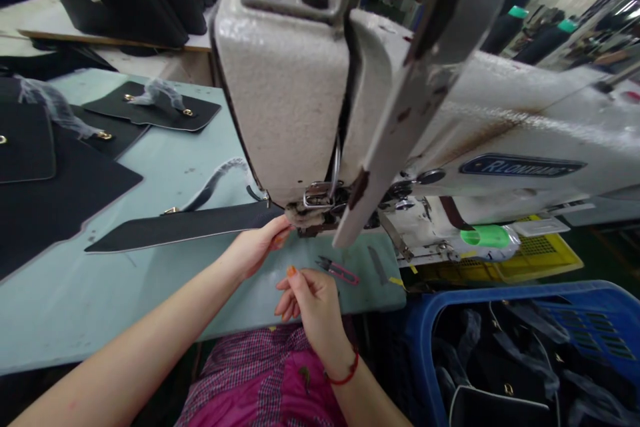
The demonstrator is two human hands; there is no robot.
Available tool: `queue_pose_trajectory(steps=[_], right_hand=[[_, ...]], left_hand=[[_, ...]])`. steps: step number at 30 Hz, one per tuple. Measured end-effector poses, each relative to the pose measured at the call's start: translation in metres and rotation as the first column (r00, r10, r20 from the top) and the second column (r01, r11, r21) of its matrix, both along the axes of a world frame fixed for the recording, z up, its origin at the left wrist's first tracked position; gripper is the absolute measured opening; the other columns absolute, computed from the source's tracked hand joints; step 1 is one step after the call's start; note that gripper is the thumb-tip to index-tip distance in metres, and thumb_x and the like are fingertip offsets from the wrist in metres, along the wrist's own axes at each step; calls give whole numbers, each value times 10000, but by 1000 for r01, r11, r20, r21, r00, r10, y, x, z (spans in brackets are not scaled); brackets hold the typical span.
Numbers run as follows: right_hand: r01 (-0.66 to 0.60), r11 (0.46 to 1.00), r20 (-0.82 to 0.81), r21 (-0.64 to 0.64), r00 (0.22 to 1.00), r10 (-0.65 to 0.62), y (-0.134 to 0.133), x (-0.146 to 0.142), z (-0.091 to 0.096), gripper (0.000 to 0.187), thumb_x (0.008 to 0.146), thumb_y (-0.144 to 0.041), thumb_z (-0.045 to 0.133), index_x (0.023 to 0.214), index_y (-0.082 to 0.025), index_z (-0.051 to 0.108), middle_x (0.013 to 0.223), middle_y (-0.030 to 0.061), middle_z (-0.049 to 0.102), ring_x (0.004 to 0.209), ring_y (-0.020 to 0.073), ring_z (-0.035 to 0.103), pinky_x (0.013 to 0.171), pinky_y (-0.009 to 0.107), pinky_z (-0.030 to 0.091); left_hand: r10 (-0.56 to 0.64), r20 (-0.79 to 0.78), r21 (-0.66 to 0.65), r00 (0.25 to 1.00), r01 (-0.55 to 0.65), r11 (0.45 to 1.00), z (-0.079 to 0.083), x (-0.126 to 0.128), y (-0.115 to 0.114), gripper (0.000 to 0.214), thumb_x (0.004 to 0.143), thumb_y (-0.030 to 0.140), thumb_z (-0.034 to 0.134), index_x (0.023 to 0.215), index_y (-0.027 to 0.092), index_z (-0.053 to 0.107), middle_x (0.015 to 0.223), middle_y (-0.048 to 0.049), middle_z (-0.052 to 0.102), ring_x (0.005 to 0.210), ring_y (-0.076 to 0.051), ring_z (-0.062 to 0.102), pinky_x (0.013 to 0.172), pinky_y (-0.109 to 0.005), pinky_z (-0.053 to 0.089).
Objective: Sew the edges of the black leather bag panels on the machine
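Note:
A long black bag panel (185, 225) with a pale edge lies on the pale green table, its right end under the head of the sewing machine (285, 93). My left hand (263, 240) pinches the panel's near edge close to the presser foot; its fingertips are partly hidden. A plastic-wrapped handle (213, 180) with a gold fitting rises from the panel's far side. My right hand (313, 293) hovers by the table's front edge, fingers loosely curled and apart, with nothing visible in them. Beside it lie pink thread snips (340, 271). The needle is hidden.
More black panels (153, 107) with wrapped handles lie on the left of the table (65, 320). Black bags (115, 0) stand behind. At lower right is a blue basket (425, 340) of bag pieces; a yellow crate (545, 260) sits beyond it.

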State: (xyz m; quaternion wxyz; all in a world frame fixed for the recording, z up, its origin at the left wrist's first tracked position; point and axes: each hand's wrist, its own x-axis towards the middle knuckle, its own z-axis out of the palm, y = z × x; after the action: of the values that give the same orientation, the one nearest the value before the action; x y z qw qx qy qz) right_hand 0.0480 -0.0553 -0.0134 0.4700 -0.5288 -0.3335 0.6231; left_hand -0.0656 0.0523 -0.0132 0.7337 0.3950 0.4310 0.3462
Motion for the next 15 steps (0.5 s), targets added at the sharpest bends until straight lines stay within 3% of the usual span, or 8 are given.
queue_pose_trajectory(steps=[8, 12, 15], right_hand=[[-15, 999, -15, -28, 1000, 14, -5, -5, -1, 483, 860, -572, 538, 695, -134, 656, 474, 11, 610, 348, 66, 490, 381, 155, 350], [-27, 1000, -31, -8, 999, 26, -6, -3, -2, 469, 878, -560, 529, 717, -140, 661, 491, 10, 620, 360, 67, 502, 392, 156, 361], [-31, 1000, -25, -1, 999, 31, -6, 0, -2, 464, 888, -553, 524, 725, -141, 662, 506, 13, 627, 372, 70, 509, 405, 161, 368]], left_hand=[[51, 37, -4, 998, -51, 999, 0, 2, 3, 372, 788, 376, 613, 554, 186, 394, 511, 71, 284, 488, -80, 229, 472, -205, 259], [130, 97, -14, 987, -129, 992, -2, 10, -3, 332, 779, 371, 624, 576, 183, 441, 512, 70, 306, 481, -80, 253, 475, -208, 267], [254, 110, -31, 961, -252, 967, -1, 21, -13, 301, 776, 371, 632, 594, 183, 484, 512, 66, 334, 479, -82, 286, 485, -208, 277]])
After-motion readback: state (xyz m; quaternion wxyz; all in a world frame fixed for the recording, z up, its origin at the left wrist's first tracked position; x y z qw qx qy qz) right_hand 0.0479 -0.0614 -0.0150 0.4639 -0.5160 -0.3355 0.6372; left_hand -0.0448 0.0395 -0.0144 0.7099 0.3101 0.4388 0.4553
